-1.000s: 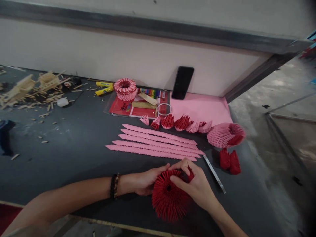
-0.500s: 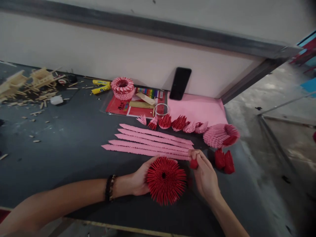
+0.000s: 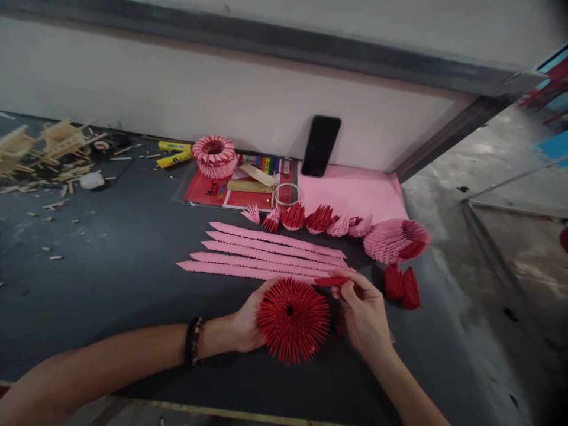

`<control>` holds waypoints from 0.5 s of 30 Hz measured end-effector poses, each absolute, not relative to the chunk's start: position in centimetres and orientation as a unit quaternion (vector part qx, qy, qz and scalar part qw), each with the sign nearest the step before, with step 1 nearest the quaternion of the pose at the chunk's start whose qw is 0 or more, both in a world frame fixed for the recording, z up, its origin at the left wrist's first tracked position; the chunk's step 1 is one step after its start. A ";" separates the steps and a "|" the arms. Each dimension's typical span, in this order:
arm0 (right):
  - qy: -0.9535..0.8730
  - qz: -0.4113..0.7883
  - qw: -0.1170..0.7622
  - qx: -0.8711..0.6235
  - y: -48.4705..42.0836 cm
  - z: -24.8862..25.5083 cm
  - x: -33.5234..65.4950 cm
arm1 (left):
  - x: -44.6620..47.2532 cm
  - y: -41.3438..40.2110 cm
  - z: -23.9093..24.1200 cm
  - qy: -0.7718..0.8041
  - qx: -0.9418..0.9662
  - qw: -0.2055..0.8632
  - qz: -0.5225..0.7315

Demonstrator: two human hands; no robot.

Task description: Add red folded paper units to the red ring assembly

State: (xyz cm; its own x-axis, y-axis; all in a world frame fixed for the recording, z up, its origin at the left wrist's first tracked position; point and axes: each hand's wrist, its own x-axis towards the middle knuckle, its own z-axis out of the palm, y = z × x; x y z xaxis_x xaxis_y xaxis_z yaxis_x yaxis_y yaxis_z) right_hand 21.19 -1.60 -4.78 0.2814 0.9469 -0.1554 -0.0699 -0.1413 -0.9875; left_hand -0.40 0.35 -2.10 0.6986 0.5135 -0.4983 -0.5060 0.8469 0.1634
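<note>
My left hand (image 3: 251,319) grips the left side of a round, spiky red piece made of folded paper units (image 3: 290,337), which has a small dark hole in its middle. Between the thumb and fingers of my right hand (image 3: 364,307) is a flat, pointed red folded paper piece (image 3: 331,281). Its tip lies close to the upper right edge of the spiky piece; whether they touch I cannot tell. Just beyond both hands lie several long pink folded-paper strips (image 3: 266,256). To the right of my right hand stand red folded paper stacks (image 3: 402,287).
A pink folded-paper bowl shape (image 3: 390,241) sits at the right. Small red and pink clusters (image 3: 318,219) line up behind the strips. Farther back are a phone (image 3: 321,145), pink paper (image 3: 355,189), a pink-and-white ring (image 3: 213,157), yellow glue sticks (image 3: 174,155) and wooden scraps (image 3: 66,142).
My right hand has turned the red paper piece so that it points left, close to the spiky piece. My left hand keeps its hold. The whole view has shifted slightly.
</note>
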 end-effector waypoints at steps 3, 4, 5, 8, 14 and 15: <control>-0.350 0.500 0.539 -0.580 -1.5 -4.6 20.8 | -0.3 0.4 -1.7 0.269 0.024 0.923 0.273; -0.345 0.511 0.537 -0.576 -1.5 -4.6 20.7 | -0.3 0.4 -1.6 0.268 0.027 0.924 0.272; -0.341 0.519 0.536 -0.572 -1.6 -4.6 20.7 | -0.3 0.4 -1.4 0.268 0.029 0.924 0.270; -0.341 0.531 0.530 -0.567 -1.7 -4.7 20.7 | -0.3 0.4 -1.1 0.267 0.035 0.926 0.263; -0.377 0.550 0.512 -0.541 -1.7 -4.7 21.0 | -0.4 0.3 -1.5 0.265 0.033 0.930 0.253; -0.384 0.551 0.511 -0.536 -1.8 -4.6 21.0 | -0.4 0.3 -1.6 0.264 0.034 0.930 0.254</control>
State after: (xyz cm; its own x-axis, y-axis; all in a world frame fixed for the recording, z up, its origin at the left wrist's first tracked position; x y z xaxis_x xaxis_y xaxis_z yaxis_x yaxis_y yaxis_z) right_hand 21.04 -1.76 -4.64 0.0974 0.9752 -0.1987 -0.1527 -0.1826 -0.9713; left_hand -0.41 0.34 -1.56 0.7317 0.4895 -0.4744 -0.4540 0.8691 0.1966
